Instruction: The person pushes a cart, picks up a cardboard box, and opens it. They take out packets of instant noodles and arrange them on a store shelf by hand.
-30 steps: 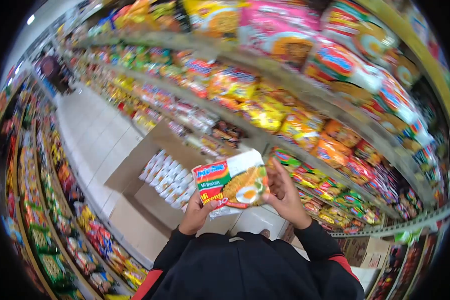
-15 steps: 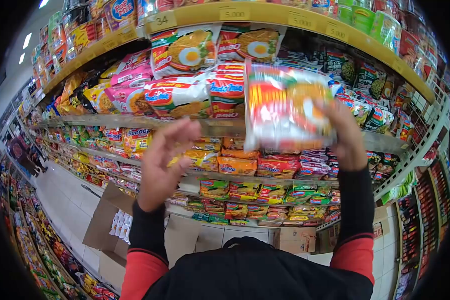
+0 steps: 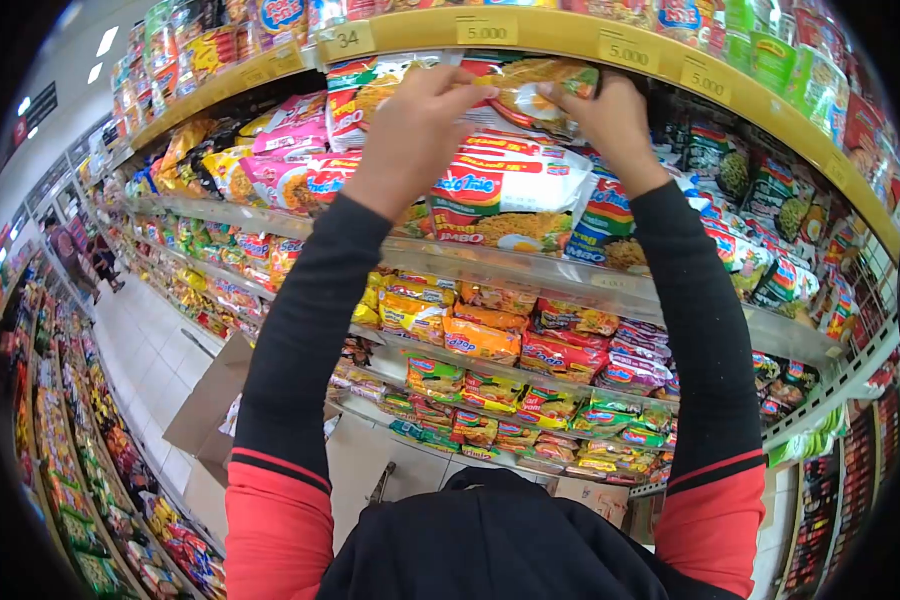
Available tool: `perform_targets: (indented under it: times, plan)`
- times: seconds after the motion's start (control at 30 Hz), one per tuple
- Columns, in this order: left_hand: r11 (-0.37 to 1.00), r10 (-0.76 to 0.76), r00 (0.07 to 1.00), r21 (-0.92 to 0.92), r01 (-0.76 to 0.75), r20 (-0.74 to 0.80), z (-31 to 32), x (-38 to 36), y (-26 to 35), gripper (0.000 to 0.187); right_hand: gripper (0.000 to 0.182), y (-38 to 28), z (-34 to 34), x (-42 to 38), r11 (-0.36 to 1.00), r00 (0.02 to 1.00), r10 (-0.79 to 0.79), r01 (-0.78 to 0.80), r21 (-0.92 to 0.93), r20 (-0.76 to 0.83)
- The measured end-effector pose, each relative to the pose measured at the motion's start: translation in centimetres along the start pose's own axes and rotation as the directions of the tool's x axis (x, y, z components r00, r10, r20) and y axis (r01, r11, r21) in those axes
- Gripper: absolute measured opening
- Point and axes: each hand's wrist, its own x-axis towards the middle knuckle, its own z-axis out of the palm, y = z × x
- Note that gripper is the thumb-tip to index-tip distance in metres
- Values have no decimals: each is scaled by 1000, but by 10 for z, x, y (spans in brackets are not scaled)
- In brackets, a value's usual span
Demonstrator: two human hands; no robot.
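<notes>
Both hands reach up to the top of the stacked noodles, just under the yellow shelf edge. An instant noodle packet (image 3: 530, 97), printed with a fried egg, lies between them. My left hand (image 3: 417, 135) pinches its left part, fingers bent and thumb hidden behind the hand. My right hand (image 3: 613, 125) holds its right end, thumb in front and the other fingers partly hidden behind. Directly below lies a white-and-red jumbo noodle packet (image 3: 510, 180). Another upright packet (image 3: 348, 105) shows partly behind my left hand.
The yellow shelf edge (image 3: 560, 38) with price labels runs close above my hands, with cup noodles (image 3: 820, 85) on it. Lower shelves hold several noodle packets (image 3: 480, 338). An open cardboard box (image 3: 210, 400) stands on the floor at left. Other people (image 3: 75, 250) are down the aisle.
My right hand has carried the noodle packet up and back onto the top of the stack. My left hand has risen from in front of the shelf to the packet.
</notes>
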Motion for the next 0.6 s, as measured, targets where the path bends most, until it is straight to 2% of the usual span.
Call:
perform_targets:
  times: [0.03,0.07,0.13,0.2,0.27,0.37,0.47,0.53,0.6]
  plan:
    - [1000,-9,1000,19,9,3,4,3,2,41,59,0,-3,-1,999,1000,19,-19,-50,-15]
    - [998,10,1000,66,-10,2,7,7,4,45,54,1,-9,-5,996,995,-79,77,-36,-63]
    - [992,21,1000,125,-20,-1,11,13,6,49,60,5,-21,-3,988,984,118,-129,81,130]
    - [974,68,998,217,-68,3,14,17,6,53,56,-2,-27,-8,984,982,115,-133,117,147]
    - [962,79,997,263,-80,13,21,20,5,48,53,-2,-21,-8,977,978,128,-153,148,166]
    - [949,61,998,308,-63,15,32,22,2,37,49,13,1,3,996,997,-66,68,48,-39]
    - [953,29,999,301,-37,30,33,17,5,38,49,3,-3,-4,997,999,-43,40,-65,-32]
    - [958,5,997,287,-25,71,26,13,7,44,48,1,-10,-10,1000,998,16,-17,19,57]
    - [1000,12,1000,-23,-12,29,12,5,2,53,48,3,-19,-17,1000,998,-18,17,19,67]
